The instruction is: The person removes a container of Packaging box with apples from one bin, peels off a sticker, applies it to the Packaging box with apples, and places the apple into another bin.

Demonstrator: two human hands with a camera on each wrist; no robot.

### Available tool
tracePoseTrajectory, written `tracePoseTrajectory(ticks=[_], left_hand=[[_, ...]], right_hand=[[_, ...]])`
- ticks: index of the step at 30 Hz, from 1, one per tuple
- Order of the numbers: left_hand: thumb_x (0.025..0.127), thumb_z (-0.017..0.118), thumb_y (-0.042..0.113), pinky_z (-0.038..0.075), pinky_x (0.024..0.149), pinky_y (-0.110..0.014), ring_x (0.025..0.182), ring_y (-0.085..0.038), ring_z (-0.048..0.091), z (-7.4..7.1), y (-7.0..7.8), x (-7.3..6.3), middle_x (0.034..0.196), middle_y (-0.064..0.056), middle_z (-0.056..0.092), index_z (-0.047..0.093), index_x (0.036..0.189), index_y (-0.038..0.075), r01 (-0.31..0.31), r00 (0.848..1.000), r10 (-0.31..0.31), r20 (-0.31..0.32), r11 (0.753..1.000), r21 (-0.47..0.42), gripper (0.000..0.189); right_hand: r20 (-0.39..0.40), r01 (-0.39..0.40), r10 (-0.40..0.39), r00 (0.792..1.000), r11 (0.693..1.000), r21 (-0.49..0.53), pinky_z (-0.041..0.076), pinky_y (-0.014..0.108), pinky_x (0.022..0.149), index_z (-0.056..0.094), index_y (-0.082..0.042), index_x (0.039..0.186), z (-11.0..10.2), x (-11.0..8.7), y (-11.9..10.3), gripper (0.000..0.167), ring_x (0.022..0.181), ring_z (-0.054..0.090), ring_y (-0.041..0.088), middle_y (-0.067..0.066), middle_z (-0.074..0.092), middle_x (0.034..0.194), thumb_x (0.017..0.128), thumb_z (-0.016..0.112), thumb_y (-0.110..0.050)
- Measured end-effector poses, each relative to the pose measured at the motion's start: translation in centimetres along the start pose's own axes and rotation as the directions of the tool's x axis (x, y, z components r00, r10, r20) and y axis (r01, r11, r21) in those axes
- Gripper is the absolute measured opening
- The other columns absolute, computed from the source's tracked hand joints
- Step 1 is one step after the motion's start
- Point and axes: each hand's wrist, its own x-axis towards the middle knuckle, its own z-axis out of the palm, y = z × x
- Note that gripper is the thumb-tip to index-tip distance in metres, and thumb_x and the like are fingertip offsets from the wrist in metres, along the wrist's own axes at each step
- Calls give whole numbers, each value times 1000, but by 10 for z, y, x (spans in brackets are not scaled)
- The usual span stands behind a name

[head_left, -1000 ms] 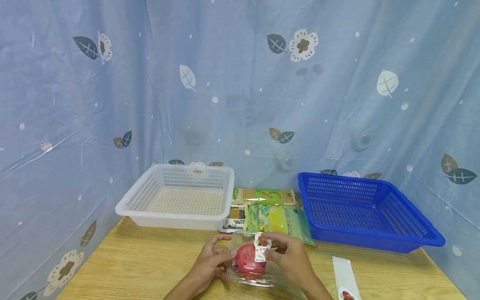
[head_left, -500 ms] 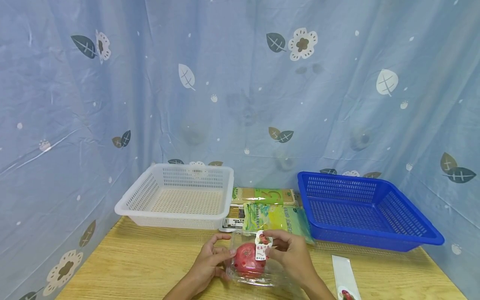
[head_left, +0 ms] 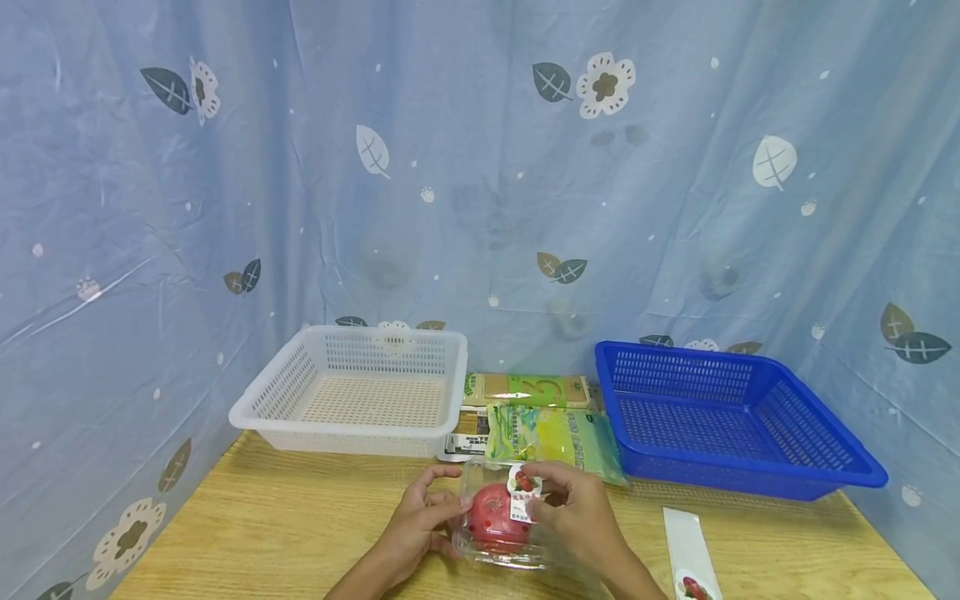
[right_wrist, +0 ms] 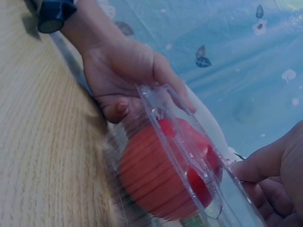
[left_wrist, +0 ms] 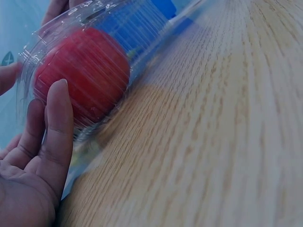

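A clear plastic clamshell box (head_left: 517, 561) holds one round red fruit (head_left: 493, 518) that looks like a tomato. It is tilted up above the wooden table. My left hand (head_left: 420, 518) grips its left side, thumb on the lid. Over the lid's right part is a white sticker (head_left: 522, 482) with a strawberry picture and red lettering, pinched between thumb and index finger of my right hand (head_left: 588, 518). How much of the sticker touches the lid cannot be told. In the right wrist view the right hand (right_wrist: 279, 175) is at the box's edge.
A white basket (head_left: 352, 433) stands at back left, a blue basket (head_left: 720, 477) at back right. Between them lie a green-and-yellow packet (head_left: 555, 437), a tan-and-green packet (head_left: 525, 390) and a dark-and-white packet (head_left: 467, 442). A white strip (head_left: 686, 542) with another strawberry sticker lies at right.
The sticker shifts slightly right, then back left and bends a little under my right fingers. My left hand keeps its hold on the box.
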Motion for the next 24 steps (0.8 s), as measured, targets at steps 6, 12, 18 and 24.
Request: tracePoseTrajectory(ticks=[6,12,18,24], left_hand=[[92,73,12,59,48,-27,64,-11,61,0,0,0,78,2,65,33,140,-1,0,1000,0,-3,1000,5,64],[92,73,12,59,49,-27,65,-11,61,0,1,-1,79,2,65,33,140,-1,1,1000,-1,-1,1000,8,63],[92,73,12,59,49,-27,64,-11,61,0,0,0,78,2,65,34,140,-1,0,1000,0,-1,1000,8,63],[92,72,12,59,49,-27,64,-11,61,0,-1,0,78,2,65,34,139,-1,-4,1000,4,0,1000,10,62]], right_hand=[[8,49,-49,999,992,-120,58,22,64,75,-10,110,3,-1,1,44,77,56,8,2,72,105,71,80,11],[37,137,-132,991,960,-243,55,21,59,73,-12,113,5,-2,1,48,88,57,11,-2,70,108,71,86,7],[52,109,-99,994,955,-274,55,21,60,72,-11,119,2,-2,2,46,81,56,10,2,68,120,76,86,0],[-9,84,-91,996,951,-297,55,20,61,73,-14,114,4,-2,3,40,89,57,14,-3,68,115,78,83,2]])
